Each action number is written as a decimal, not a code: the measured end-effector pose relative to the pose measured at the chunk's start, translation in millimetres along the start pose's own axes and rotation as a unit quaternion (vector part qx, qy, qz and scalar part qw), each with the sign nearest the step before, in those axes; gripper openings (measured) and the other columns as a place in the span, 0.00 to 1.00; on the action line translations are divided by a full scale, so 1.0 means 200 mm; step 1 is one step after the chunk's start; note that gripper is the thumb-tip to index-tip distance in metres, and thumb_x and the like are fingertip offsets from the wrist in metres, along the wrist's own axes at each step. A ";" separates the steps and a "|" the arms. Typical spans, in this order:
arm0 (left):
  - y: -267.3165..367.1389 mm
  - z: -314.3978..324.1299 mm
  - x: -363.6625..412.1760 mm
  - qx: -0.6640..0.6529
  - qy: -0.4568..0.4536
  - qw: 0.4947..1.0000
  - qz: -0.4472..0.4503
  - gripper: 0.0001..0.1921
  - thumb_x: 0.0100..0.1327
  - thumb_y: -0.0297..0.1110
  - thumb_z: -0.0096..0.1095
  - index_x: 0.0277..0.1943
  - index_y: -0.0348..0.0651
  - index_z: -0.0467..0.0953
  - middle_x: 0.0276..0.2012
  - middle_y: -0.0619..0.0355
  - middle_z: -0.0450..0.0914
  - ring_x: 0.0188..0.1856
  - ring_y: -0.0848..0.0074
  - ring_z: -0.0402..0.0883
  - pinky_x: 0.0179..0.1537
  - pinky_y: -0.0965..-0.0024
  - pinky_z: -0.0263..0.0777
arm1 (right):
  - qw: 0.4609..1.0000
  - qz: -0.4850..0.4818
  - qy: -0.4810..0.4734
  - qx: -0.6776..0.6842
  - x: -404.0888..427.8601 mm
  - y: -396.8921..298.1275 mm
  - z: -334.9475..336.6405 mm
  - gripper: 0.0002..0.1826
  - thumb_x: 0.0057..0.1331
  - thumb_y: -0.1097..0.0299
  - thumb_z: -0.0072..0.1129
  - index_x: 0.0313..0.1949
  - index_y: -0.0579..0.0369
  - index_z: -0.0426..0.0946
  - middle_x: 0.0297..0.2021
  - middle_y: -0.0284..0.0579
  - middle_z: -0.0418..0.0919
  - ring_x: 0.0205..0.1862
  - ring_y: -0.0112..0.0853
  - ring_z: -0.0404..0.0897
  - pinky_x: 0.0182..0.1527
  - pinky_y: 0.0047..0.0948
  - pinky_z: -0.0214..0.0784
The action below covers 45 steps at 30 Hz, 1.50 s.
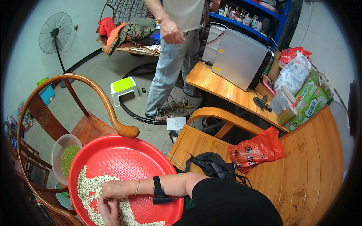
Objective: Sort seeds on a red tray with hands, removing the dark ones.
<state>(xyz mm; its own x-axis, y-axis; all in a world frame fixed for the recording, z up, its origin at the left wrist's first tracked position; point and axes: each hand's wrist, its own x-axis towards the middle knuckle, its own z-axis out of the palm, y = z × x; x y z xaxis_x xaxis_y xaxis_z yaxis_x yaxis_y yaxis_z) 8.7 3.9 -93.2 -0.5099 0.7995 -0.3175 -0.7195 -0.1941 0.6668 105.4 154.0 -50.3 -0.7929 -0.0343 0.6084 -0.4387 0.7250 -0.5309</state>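
Observation:
A round red plastic tray [141, 158] with a woven-pattern base lies in front of me. Pale grains flecked with green [84, 186] cover its left and lower parts. My right hand [114, 189], with a bangle at its wrist, reaches in from the right, palm down over the grains. Just below it my left hand [109, 210] is among the grains, its fingers close to the right hand's. Whether either hand pinches any grains is hidden by the curled fingers. Beside the tray's left rim, a translucent plastic bowl [56, 149] holds small green beans or grains [69, 158].
A wooden armchair [84, 77] stands behind the bowl, its arm end over the tray's far rim. On the slatted wooden bench [305, 169] at right lie a red plastic bag [258, 149] and a black bag [209, 162]. A person [175, 56] stands beyond, near cables and a stool [124, 86].

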 end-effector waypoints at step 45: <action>0.13 0.43 -0.31 0.445 -0.067 0.880 0.152 0.11 0.66 0.21 0.55 0.50 0.32 0.75 0.43 0.59 0.77 0.43 0.80 0.74 0.45 0.78 0.71 | 1.000 0.014 -0.006 0.010 -0.01 0.02 -0.01 0.04 0.51 0.69 0.59 0.24 0.53 0.79 0.23 0.44 0.78 0.32 0.43 0.76 0.36 0.41 0.71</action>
<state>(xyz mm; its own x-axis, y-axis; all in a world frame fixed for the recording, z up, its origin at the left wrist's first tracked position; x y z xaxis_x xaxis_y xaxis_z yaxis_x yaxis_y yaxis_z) 61.6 -3.2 2.2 -0.5109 0.8596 0.0091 0.1255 0.0641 0.9900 106.3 158.5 -53.9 -0.8095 -0.0227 0.5867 -0.4252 0.7118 -0.5591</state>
